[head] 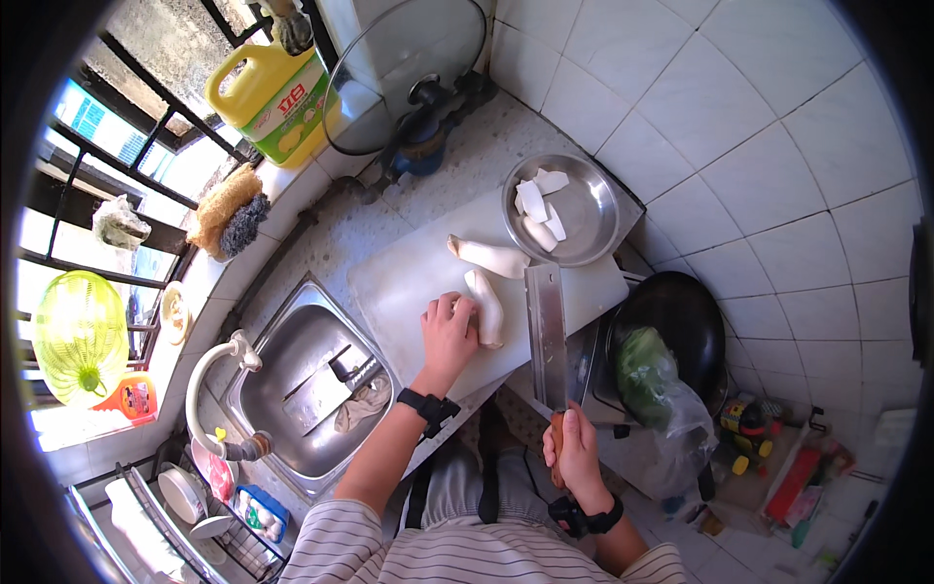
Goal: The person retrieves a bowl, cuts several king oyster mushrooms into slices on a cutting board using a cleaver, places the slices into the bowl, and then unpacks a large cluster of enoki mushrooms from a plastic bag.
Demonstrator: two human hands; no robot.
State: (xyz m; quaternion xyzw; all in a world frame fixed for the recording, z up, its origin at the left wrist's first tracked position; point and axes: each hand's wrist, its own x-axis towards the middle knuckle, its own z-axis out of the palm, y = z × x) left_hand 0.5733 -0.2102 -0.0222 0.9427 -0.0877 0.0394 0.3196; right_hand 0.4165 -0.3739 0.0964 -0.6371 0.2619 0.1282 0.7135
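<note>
My right hand (pixel 573 445) grips the wooden handle of a cleaver (pixel 546 336), its broad steel blade upright at the right part of a white cutting board (pixel 394 270). My left hand (pixel 449 336) rests on the board with bent fingers; a pale piece shows partly under them, mostly hidden. Just right of those fingers lies a whitish king oyster mushroom (pixel 485 308). Another king oyster mushroom (pixel 489 257) lies above it, its end near the blade's tip. A round steel dish (pixel 595 219) at the board's upper right corner holds several white slices (pixel 533 202).
A steel sink (pixel 277 438) with a white-bladed knife (pixel 316 398) and a cloth is at the left, under a faucet (pixel 204 379). A black wok (pixel 671 314) with bagged greens (pixel 642 372) stands right. A glass lid (pixel 408 44) leans behind the board, near a yellow jug (pixel 281 102).
</note>
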